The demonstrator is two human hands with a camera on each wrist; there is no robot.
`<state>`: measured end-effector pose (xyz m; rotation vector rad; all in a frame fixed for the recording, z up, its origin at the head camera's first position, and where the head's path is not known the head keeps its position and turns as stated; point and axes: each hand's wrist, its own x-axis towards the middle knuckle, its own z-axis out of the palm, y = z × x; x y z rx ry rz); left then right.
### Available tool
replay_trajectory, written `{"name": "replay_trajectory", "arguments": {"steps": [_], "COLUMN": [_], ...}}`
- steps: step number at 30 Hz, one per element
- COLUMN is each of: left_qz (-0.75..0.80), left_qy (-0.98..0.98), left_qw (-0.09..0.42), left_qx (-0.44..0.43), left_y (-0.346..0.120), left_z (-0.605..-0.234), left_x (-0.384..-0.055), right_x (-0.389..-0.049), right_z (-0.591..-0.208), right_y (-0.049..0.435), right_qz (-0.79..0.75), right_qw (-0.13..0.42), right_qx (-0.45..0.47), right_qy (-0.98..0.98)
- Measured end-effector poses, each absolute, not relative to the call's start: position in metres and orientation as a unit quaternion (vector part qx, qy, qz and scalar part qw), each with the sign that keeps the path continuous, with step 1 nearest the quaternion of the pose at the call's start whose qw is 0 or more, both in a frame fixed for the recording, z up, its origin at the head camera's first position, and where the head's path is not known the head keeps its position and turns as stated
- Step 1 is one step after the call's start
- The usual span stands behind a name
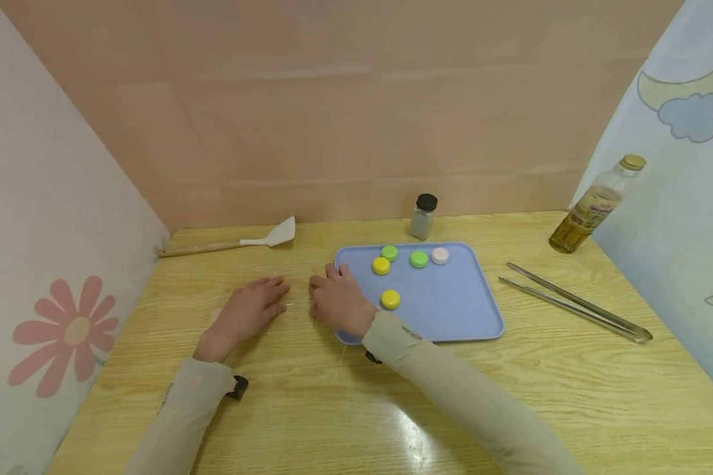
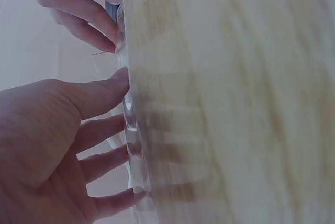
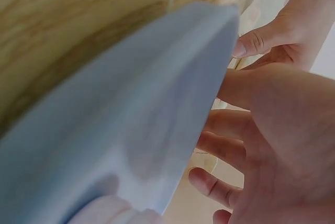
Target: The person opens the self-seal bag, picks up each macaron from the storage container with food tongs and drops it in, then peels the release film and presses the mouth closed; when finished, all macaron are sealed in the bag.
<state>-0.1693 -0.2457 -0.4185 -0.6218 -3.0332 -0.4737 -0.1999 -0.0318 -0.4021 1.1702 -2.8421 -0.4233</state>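
My left hand (image 1: 249, 311) lies low over the table left of the tray, fingers spread and fingertips touching a clear, see-through plastic piece (image 2: 133, 130) on the wood. Its outline is faint in the head view. Opposite it, my right hand (image 1: 340, 298) reaches across the tray's left edge, fingers loosely bent and fingertips down by the same clear plastic. A lavender-blue tray (image 1: 445, 305) sits under and beside the right wrist. On it are two yellow macarons (image 1: 390, 299), two green macarons (image 1: 418, 259) and a pale pink macaron (image 1: 440, 256).
A spatula (image 1: 280, 232) with a wooden handle lies at the back left. Behind the tray stands a black-lidded jar (image 1: 422, 219). Metal tongs (image 1: 573, 303) lie right of the tray, and a gold-capped bottle (image 1: 588, 214) of amber liquid stands beyond them. Walls border the table (image 1: 309, 422) on three sides.
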Motion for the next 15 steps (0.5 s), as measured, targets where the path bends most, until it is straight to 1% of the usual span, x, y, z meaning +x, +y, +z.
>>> {"name": "replay_trajectory", "arguments": {"steps": [6, 15], "left_qz": [-0.201, -0.238], "left_qy": [-0.96, -0.955], "left_qw": [0.02, 0.016], "left_qx": [-0.195, -0.177], "left_y": [-0.2455, -0.2457], "left_z": [-0.4238, -0.4182], "left_x": [-0.1741, -0.1723], "right_x": [-0.1989, -0.199], "right_z": [-0.4037, -0.4048], "right_y": [-0.0313, -0.0299], "right_qz": [-0.133, -0.125], "right_qw": [0.022, 0.042], "right_qx": [0.376, 0.381], "right_qy": [-0.917, -0.915]}}
